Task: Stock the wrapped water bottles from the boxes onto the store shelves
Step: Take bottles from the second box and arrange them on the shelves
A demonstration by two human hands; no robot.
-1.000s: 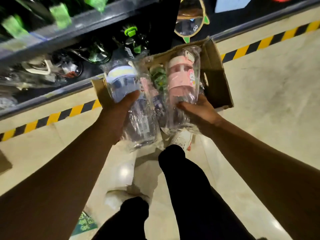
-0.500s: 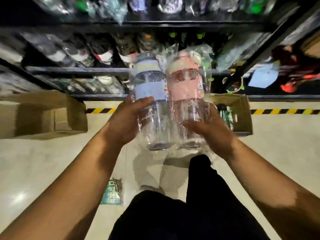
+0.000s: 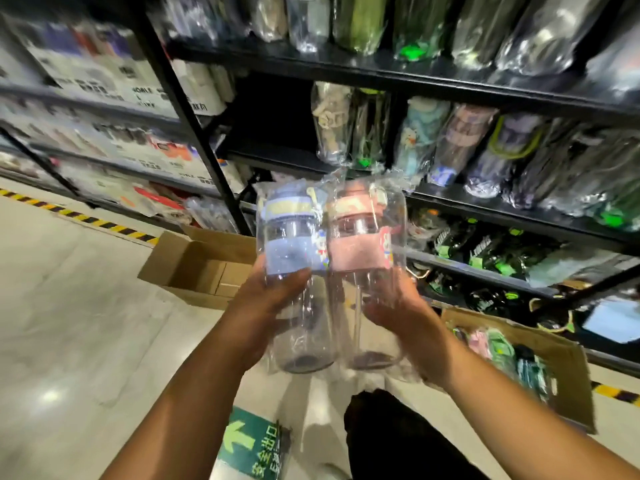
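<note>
My left hand [image 3: 266,306] grips a wrapped clear bottle with a blue sleeve [image 3: 294,261], thumb curled across its front. Beside it, my right hand [image 3: 401,317] holds a wrapped clear bottle with a pink sleeve [image 3: 363,258] from the right side. Both bottles stand upright, touching each other, raised in front of the black shelves [image 3: 450,199]. A gap shows on the middle shelf [image 3: 273,140] left of the wrapped bottles there. An open cardboard box with several wrapped bottles [image 3: 568,372] sits on the floor at the right.
An empty open cardboard box [image 3: 180,268] lies on the floor at the shelf foot. Yellow-black tape [image 3: 97,223] runs along the shelf base. A green exit arrow sticker [image 3: 252,445] marks the floor. A black upright post [image 3: 194,126] splits the shelving. My dark trouser leg [image 3: 398,441] is below.
Both hands have lifted the two bottles higher toward the shelves. My view has tilted up and turned left, so the upper shelves are in sight and the box of bottles sits lower right.
</note>
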